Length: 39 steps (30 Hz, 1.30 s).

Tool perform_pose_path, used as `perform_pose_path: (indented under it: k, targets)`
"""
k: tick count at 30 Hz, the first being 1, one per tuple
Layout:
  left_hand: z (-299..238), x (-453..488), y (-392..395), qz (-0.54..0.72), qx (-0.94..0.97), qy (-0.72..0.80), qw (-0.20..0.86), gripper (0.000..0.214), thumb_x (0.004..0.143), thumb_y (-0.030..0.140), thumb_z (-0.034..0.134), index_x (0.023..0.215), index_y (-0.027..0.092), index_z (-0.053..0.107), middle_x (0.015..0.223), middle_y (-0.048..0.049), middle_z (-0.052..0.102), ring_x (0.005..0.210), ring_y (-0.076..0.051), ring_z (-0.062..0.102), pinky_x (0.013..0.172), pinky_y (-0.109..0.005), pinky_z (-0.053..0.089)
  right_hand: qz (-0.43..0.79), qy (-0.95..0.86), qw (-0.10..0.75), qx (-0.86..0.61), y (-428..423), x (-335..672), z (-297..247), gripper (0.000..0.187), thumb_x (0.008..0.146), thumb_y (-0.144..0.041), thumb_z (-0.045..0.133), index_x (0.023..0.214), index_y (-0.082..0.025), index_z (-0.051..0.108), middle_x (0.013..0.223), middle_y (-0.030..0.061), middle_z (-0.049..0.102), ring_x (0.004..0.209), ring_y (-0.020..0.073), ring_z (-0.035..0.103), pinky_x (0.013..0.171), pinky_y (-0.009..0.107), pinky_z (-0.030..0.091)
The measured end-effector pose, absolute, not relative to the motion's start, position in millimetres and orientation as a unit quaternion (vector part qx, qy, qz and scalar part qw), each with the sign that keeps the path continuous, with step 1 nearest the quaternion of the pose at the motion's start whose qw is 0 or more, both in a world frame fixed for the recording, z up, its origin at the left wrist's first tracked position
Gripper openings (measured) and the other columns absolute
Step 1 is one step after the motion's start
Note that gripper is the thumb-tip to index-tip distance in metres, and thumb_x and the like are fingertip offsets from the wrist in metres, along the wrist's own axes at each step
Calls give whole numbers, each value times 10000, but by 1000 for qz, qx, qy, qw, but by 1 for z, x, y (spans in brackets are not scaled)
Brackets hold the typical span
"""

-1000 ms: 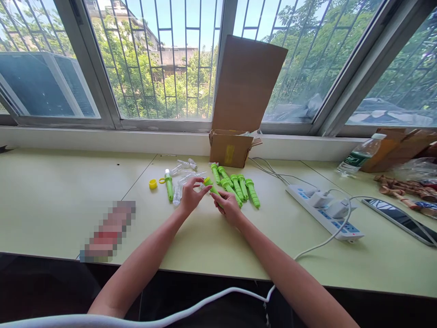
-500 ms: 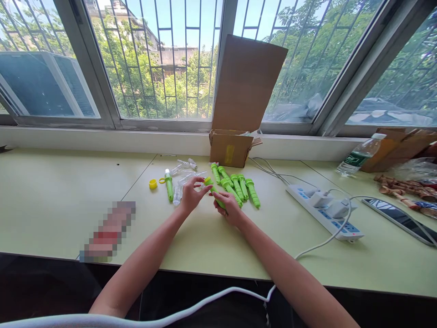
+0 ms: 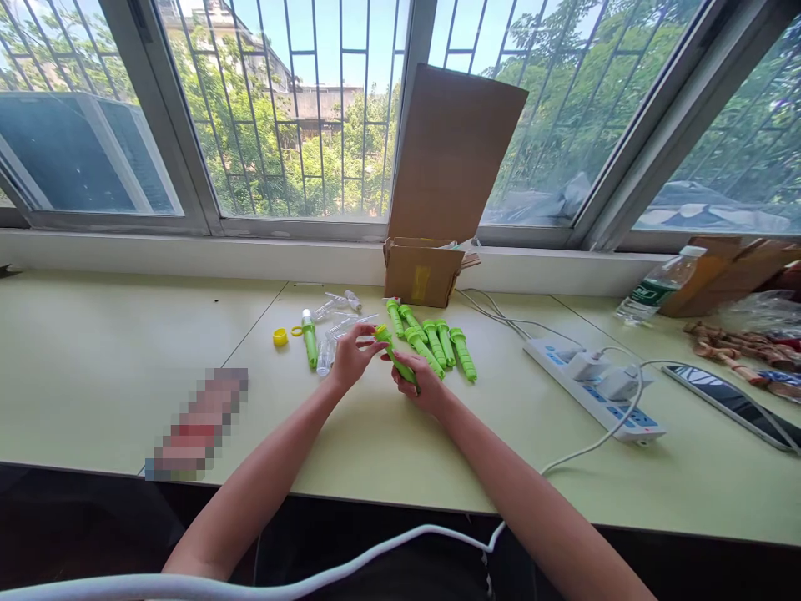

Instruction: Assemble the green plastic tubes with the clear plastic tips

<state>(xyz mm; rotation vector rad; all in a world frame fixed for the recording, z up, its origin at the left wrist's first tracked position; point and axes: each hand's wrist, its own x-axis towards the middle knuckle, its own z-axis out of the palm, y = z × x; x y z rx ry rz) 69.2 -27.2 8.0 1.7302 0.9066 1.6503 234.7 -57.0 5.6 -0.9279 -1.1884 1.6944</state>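
Note:
My right hand (image 3: 420,382) is wrapped round the lower part of a green plastic tube (image 3: 394,354) held tilted above the pale green table (image 3: 125,376). My left hand (image 3: 351,355) pinches the tube's yellow-capped top end (image 3: 379,332) with thumb and fingers. Just behind lies a row of several more green tubes (image 3: 438,342). To the left lie another green tube (image 3: 309,344), a yellow cap (image 3: 280,337), a yellow ring (image 3: 296,331) and several clear small tubes (image 3: 331,321).
An open cardboard box (image 3: 425,269) stands against the window sill. A white power strip (image 3: 594,386) with plugs and cables lies to the right, then a phone (image 3: 732,402), a water bottle (image 3: 663,284) and wooden pieces (image 3: 744,344). A blurred patch (image 3: 197,426) sits front left.
My right hand has drawn slightly toward me and tilted the green tube more upright. My left hand stays pinched on the tube's top end.

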Motion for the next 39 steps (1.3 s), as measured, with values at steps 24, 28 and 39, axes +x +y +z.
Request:
perform_pose_path:
  k: [24,28,39]
  targets:
    - [-1,67,-23,626,658,358,216,340,645,425,789,814,176,630,886,-32,707,719,-152,690,716,-376,640,313,-698,439,-471,-53,232,-9,212,771,-401,615,807,-197,663,564,-16,561,501,146,505,505,265,386]
    - [0,67,-23,627,657,359,217,358,629,435,797,809,170,639,864,-31,703,702,-146,683,705,-369,642,338,-686,443,-468,-54,232,-8,226,758,-414,625,787,-194,669,508,-27,539,458,134,487,480,258,379]
    - [1,67,-24,625,658,364,208,341,632,450,792,769,173,645,815,-26,695,703,-152,683,700,-371,641,399,-653,439,-471,-58,230,-3,267,737,-451,640,785,-190,665,449,-50,503,348,97,399,369,237,297]
